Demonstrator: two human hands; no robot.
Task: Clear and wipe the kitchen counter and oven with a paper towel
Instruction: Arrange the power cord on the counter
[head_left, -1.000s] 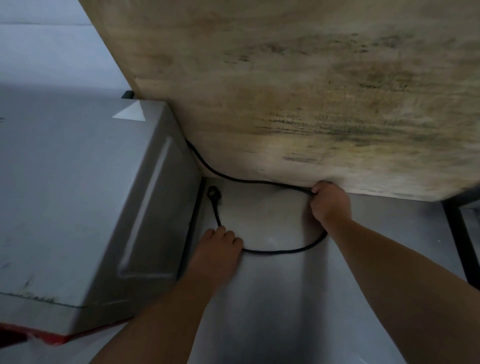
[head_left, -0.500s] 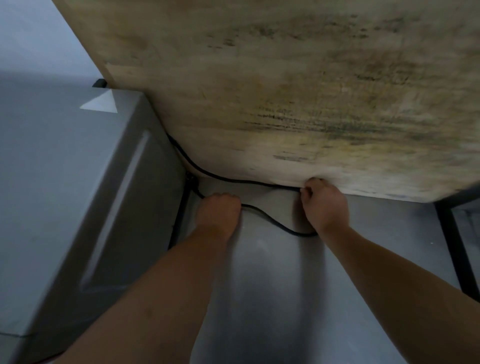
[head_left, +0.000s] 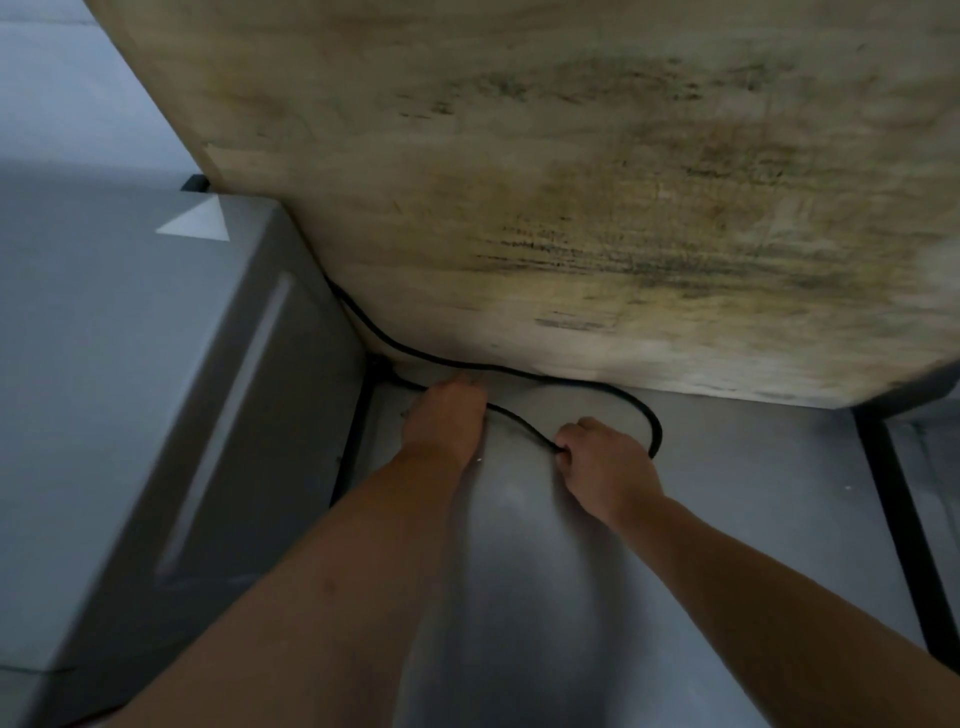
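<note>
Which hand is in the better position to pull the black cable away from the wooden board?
The right hand, probably. It is already closed on the black cable at its loop, clear of the wooden board. The left hand lies on the cable near the oven; its grip is hidden.

1. There is only one view, from the person's head; it looks forward and steeply down.
2. It is close to the grey table (head_left: 727, 519), with the oven (head_left: 130, 389) at the left edge.
</note>
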